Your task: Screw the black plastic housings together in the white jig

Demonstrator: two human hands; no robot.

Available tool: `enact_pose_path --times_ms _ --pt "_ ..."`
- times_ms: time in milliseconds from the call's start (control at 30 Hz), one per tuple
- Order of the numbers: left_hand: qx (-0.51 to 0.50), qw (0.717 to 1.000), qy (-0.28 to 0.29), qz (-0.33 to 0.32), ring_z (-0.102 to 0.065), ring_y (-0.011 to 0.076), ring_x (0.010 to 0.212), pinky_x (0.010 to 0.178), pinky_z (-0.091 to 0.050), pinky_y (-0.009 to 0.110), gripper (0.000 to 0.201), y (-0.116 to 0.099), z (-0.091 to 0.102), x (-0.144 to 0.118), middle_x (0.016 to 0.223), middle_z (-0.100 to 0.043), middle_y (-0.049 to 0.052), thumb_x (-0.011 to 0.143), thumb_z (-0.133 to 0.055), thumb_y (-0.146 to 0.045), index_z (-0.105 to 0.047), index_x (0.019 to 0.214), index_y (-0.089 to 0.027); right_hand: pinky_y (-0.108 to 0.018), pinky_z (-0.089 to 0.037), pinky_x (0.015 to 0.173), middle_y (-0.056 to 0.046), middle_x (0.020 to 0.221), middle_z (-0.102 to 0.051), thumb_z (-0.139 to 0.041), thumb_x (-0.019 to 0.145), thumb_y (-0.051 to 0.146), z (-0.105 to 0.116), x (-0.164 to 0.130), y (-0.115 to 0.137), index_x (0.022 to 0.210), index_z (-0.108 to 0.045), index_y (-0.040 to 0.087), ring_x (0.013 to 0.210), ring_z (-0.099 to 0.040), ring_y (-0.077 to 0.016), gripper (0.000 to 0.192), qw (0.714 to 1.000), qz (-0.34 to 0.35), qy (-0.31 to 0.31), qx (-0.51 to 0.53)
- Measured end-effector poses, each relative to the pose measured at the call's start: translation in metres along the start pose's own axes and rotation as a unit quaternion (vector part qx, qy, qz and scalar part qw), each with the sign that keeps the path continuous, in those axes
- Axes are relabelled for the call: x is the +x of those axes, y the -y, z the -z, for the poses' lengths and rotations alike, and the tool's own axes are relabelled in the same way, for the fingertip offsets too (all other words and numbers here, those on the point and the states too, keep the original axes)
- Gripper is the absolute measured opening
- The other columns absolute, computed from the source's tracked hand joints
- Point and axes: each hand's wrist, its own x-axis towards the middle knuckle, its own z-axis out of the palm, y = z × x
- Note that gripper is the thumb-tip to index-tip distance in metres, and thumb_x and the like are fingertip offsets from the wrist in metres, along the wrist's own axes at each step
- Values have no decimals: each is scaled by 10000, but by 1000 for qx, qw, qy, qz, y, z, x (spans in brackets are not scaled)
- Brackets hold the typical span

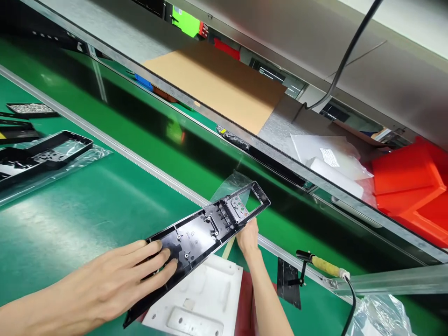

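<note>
Steadying the long black panel (196, 240) with its ribbed inner side turned up looks like the step in hand, and you have it slanting over the white block (213, 294) at the near side of the green desk (136, 200), its windowed end pointing far and right. Your left hand (122, 277) holds the near end, fingers laid across the inner face and thumb out of sight. Your right hand (248, 238) meets the underside by the window; its fingers are hidden, so you cannot tell how far it closes. Any next move probably calls for even support at both ends, since the panel is long and thin. A clear film (229, 186) shows behind the windowed end. Among the containers, a shallow black tray (21, 115) at the far left carries many small pale pieces (33, 108). Near it, a second black housing (58, 156) lies on clear plastic (87, 163). On the shelf (276, 126) to the right, red bins (406, 170) stand beside a clear bag (315, 144) with a white label; the bins' contents cannot be made out. Another clear bag (381, 317) sits near right, holding something pale.
</note>
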Motion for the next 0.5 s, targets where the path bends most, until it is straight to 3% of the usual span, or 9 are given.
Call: enact_pose_path --times_ms 100,233,367,500 --pt "-6 999 29 -12 -770 199 1237 1166 -588 268 414 -6 5 22 1306 -888 -16 1173 -624 -134 -876 1421 -351 -623 -634 1263 -206 1508 -830 -578 1015 48 8 -7 -37 1476 -853 194 1499 -704 -397 556 999 -44 27 -7" --pt "-32 999 31 -18 -769 199 1182 1181 -592 262 414 -17 7 40 1256 -888 -28 1184 -612 -159 -869 1439 -361 -612 -567 1383 -172 1747 -713 -484 926 -44 11 -20 -57 1688 -739 206 1663 -627 -352 842 997 -68 46 3" --pt "-40 998 55 -12 -776 236 1170 1147 -630 302 401 -23 -2 45 1258 -883 23 1177 -684 -192 -865 1494 -358 -618 -520 1430 -196 1824 -629 -446 1049 62 10 -33 -53 1724 -701 165 1695 -595 -363 729 996 -78 39 22" --pt "-52 995 77 -21 -780 237 1179 1162 -636 311 417 -28 -8 44 1266 -880 27 1174 -736 -276 -837 1566 -378 -658 -532 1408 -232 1780 -651 -433 1150 214 9 -42 -42 1730 -685 155 1665 -611 -386 635 996 -80 19 39"
